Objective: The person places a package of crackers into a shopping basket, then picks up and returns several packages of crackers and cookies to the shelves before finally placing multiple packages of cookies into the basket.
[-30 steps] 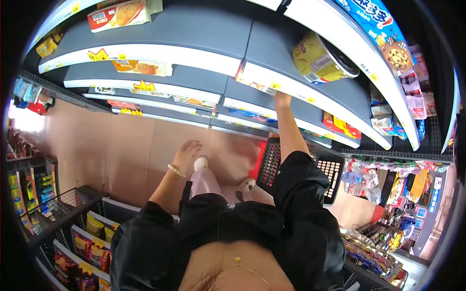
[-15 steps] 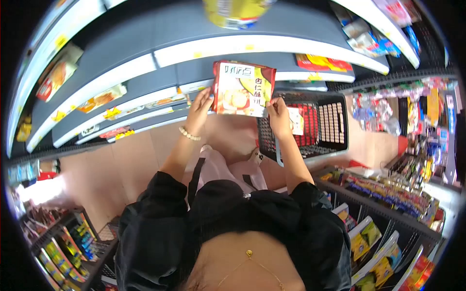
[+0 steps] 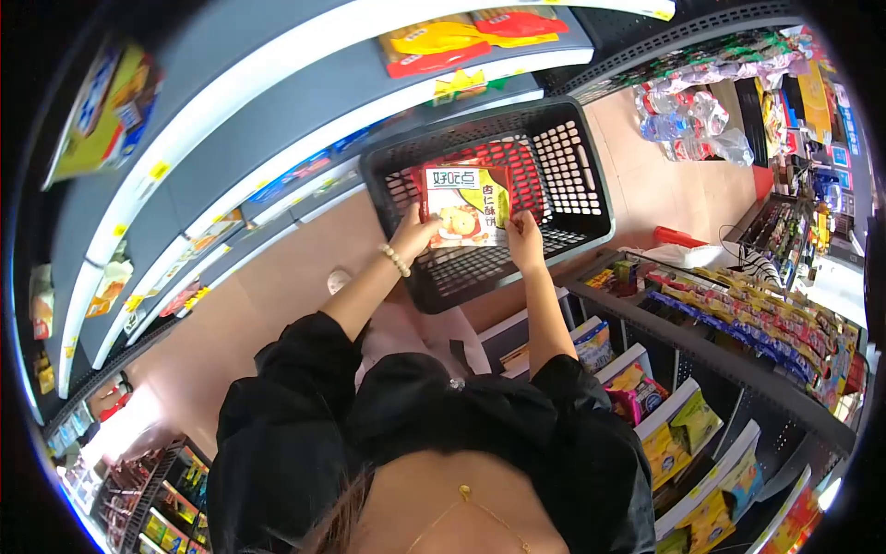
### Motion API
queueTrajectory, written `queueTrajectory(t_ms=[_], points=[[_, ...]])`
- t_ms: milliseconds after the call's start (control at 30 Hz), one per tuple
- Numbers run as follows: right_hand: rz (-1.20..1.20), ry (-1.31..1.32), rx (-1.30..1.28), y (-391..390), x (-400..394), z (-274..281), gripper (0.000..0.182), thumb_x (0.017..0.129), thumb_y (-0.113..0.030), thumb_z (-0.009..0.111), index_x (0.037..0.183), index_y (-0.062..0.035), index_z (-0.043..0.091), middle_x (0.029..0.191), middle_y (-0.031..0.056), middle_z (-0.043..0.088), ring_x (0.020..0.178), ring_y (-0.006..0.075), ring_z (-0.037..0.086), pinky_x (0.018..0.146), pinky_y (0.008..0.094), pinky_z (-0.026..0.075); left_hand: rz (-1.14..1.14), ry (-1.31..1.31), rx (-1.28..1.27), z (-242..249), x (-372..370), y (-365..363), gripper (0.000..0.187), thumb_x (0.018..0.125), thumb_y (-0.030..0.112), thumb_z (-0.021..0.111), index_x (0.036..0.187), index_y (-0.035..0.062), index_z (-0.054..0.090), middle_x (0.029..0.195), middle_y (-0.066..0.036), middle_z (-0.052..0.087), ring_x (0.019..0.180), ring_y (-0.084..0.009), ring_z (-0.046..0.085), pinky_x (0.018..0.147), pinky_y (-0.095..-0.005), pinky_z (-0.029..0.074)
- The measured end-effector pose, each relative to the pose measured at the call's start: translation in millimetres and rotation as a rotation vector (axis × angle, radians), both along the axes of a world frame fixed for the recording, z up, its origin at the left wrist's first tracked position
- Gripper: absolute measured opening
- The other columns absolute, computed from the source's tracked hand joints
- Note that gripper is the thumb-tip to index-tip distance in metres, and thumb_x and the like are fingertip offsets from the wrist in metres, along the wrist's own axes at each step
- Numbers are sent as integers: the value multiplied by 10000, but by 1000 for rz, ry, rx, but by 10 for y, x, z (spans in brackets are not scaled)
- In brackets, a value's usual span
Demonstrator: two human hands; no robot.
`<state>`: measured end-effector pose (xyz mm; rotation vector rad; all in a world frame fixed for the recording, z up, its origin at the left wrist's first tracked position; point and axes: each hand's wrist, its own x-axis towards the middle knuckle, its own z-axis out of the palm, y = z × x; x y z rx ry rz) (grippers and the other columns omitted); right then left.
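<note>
A red, white and yellow snack packet point(image 3: 465, 207) with a picture of round biscuits is held upright between my two hands. My left hand point(image 3: 414, 233), with a beaded bracelet on the wrist, is closed on the packet's lower left edge. Closed on its lower right edge is my right hand point(image 3: 524, 242). Behind and below the packet stands a black shopping basket point(image 3: 564, 152) with perforated walls and a red area inside. The packet overlaps the basket's interior in the view and hides part of it.
Grey shelves point(image 3: 305, 69) with white edges curve across the left and top, carrying red and yellow packets point(image 3: 443, 42). Plastic bottles point(image 3: 692, 125) stand on the floor beyond the basket. A black snack rack point(image 3: 720, 342) lies at the right.
The view has turned right, towards the basket. My hands, still on the packet, have moved from in front of the shelf edge to over the basket.
</note>
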<state>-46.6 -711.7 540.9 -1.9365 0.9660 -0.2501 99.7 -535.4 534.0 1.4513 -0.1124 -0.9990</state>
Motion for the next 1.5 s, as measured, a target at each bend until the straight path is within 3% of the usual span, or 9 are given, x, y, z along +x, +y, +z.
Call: queueTrajectory(t_ms=[133, 267, 467, 633, 967, 1067, 1200, 1367, 1500], points=[[-31, 70, 29, -802, -93, -584, 86, 797, -59, 549, 808, -13, 477, 663, 47, 522, 593, 94, 477, 534, 249, 393, 23, -51, 239, -531, -150, -867, 358, 717, 139, 591, 1027, -21, 507, 948, -131, 587, 871, -208, 576, 774, -297, 451], [-127, 143, 41, -1420, -139, -1075, 123, 774, -105, 579, 810, -9, 513, 689, 66, 555, 616, 134, 516, 575, 262, 414, 40, 120, 64, -874, -152, -1571, 364, 704, 200, 603, 994, -11, 541, 930, -147, 603, 869, -225, 584, 757, -311, 454], [-201, 497, -85, -1741, 26, -1386, 130, 745, -45, 490, 872, -50, 520, 799, 163, 590, 791, 329, 569, 694, 391, 440, -233, -258, 590, -1380, -316, -2245, 286, 717, 188, 523, 874, -50, 559, 877, -256, 582, 837, -366, 570, 716, -399, 461], [-327, 435, 33, -1779, 48, -1386, 155, 758, -137, 520, 903, -82, 527, 814, 165, 595, 798, 327, 578, 712, 375, 450, -297, 93, 581, -1377, -399, -2301, 434, 659, 156, 655, 1016, -38, 500, 989, -150, 565, 914, -225, 543, 765, -307, 431], [29, 586, -11, -1929, -174, -1891, 487, 734, -492, 504, 936, -64, 618, 824, 181, 621, 783, 318, 604, 665, 396, 469, -75, -78, 57, -1335, -687, -2094, 321, 723, 36, 553, 1035, -12, 491, 942, -94, 568, 836, -163, 556, 695, -280, 457], [366, 754, -395, -2181, -427, -2572, 248, 797, -269, 474, 952, -138, 616, 874, 74, 621, 854, 269, 591, 715, 372, 480, -40, 103, -130, -754, -688, -1917, 282, 750, 6, 527, 1030, -18, 496, 917, -63, 571, 817, -105, 537, 648, -229, 444], [610, 527, -678, -1924, -291, -1795, 217, 713, -259, 563, 779, -57, 609, 786, 152, 583, 749, 291, 570, 631, 356, 450, -52, 36, -76, -243, -532, -1303, 388, 807, 28, 513, 1181, -8, 415, 1176, -147, 473, 1111, -243, 463, 847, -296, 439], [-313, -206, 613, -878, 534, -703, 161, 739, -75, 558, 891, -25, 558, 813, 64, 597, 776, 216, 586, 587, 309, 471, 96, -45, -186, 339, -54, -198, 256, 786, 11, 516, 1039, -26, 496, 1040, -126, 553, 959, -235, 561, 812, -295, 469], [105, -433, 318, 561, 1903, 473, 133, 803, -26, 543, 933, -1, 549, 893, 78, 593, 866, 154, 562, 748, 244, 452, 319, -175, -236, 532, 335, 1114, 253, 817, 45, 491, 1066, -3, 498, 1046, -109, 544, 963, -176, 530, 819, -288, 433]])
